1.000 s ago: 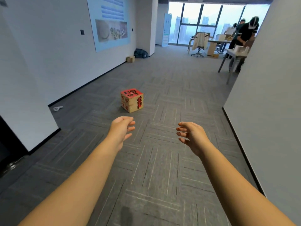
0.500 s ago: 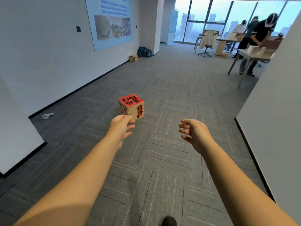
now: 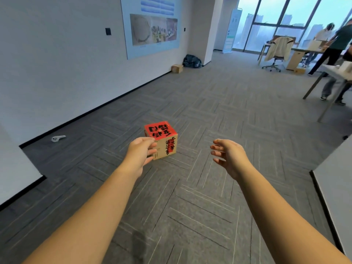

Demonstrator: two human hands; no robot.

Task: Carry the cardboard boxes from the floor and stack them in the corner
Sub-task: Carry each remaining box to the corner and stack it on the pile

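A red-topped cardboard box (image 3: 162, 140) sits on the grey carpet (image 3: 209, 111) at frame centre, with the left hand (image 3: 141, 152) overlapping its near-left corner and the right hand (image 3: 227, 156) beside it, both empty with relaxed fingers.

Your left hand (image 3: 142, 151) overlaps the box (image 3: 164, 140) on the carpet (image 3: 190, 197); your right hand (image 3: 228, 156) hangs right of it; another box (image 3: 177, 68) sits far behind by the left wall (image 3: 57, 73).
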